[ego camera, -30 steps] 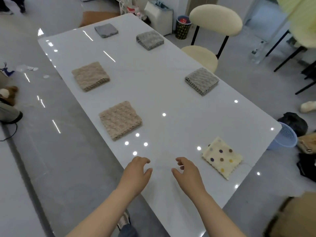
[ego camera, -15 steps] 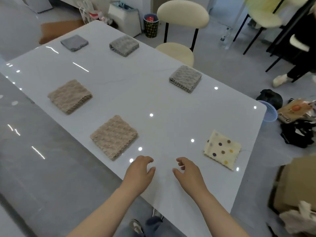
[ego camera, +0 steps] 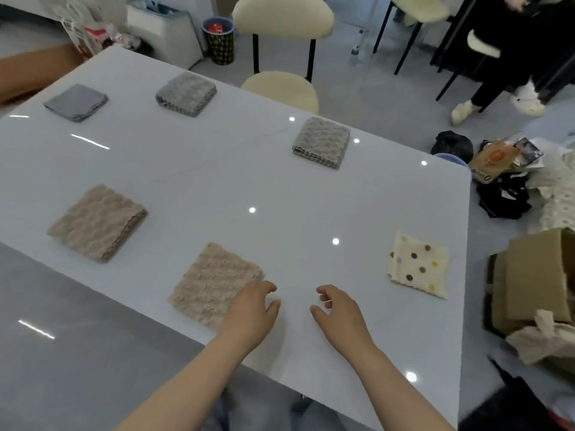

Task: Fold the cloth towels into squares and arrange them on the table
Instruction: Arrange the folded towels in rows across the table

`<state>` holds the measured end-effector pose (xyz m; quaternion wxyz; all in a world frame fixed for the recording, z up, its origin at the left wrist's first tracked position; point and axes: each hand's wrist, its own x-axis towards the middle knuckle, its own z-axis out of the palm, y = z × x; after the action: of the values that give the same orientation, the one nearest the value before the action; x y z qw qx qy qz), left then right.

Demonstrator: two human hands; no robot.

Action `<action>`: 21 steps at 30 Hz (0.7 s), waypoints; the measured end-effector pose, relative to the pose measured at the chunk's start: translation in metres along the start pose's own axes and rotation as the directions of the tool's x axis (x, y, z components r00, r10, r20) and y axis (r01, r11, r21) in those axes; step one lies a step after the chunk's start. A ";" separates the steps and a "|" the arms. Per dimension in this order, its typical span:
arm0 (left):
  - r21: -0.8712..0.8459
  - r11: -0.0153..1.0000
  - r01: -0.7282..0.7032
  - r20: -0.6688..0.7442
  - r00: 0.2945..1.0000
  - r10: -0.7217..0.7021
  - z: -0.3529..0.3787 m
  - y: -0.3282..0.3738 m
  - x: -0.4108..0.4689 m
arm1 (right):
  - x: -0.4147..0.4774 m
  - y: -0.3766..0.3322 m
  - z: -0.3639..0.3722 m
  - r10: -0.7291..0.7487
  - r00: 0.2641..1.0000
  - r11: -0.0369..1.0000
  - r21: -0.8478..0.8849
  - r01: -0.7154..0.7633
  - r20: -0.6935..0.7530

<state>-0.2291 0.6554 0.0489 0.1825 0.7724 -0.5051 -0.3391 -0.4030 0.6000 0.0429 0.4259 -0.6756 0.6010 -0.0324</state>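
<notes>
Both hands empty, fingers loosely curled: left hand [ego camera: 252,309] now overlapping the nearest beige towel [ego camera: 214,284], right hand [ego camera: 339,309] beside it over bare table [ego camera: 217,181]; six squares unmoved, view swung right toward unfolded cloth [ego camera: 541,337] off-table.

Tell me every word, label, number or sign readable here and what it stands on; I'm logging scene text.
None can be read.
Orange paper bag on the floor: round printed mark and dark characters, too blurred.
White packaging beyond the table's far corner: red print, too blurred.
Polka-dot towel and the other folded towels: no text.
</notes>
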 end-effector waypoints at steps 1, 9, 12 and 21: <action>0.024 0.999 -0.025 0.025 0.999 0.024 -0.009 -0.009 0.005 | 0.000 -0.008 0.008 0.020 1.000 1.000 0.012 -0.020 -0.019; 0.096 0.986 -0.134 0.131 0.984 0.121 -0.080 -0.080 0.025 | -0.013 -0.067 0.076 0.165 0.979 0.982 0.112 -0.151 -0.123; 0.096 0.983 -0.156 0.137 0.980 0.142 -0.093 -0.095 0.030 | -0.019 -0.078 0.092 0.199 0.969 0.974 0.139 -0.180 -0.144; 0.042 0.996 -0.083 -0.018 0.996 0.084 -0.106 -0.119 0.037 | -0.016 -0.088 0.104 0.232 0.961 0.966 0.149 -0.211 -0.148</action>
<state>-0.0664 0.6655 0.0370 0.1855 0.7576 -0.5420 -0.3129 -0.2798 0.6616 0.0382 0.4196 -0.5693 0.7024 -0.0796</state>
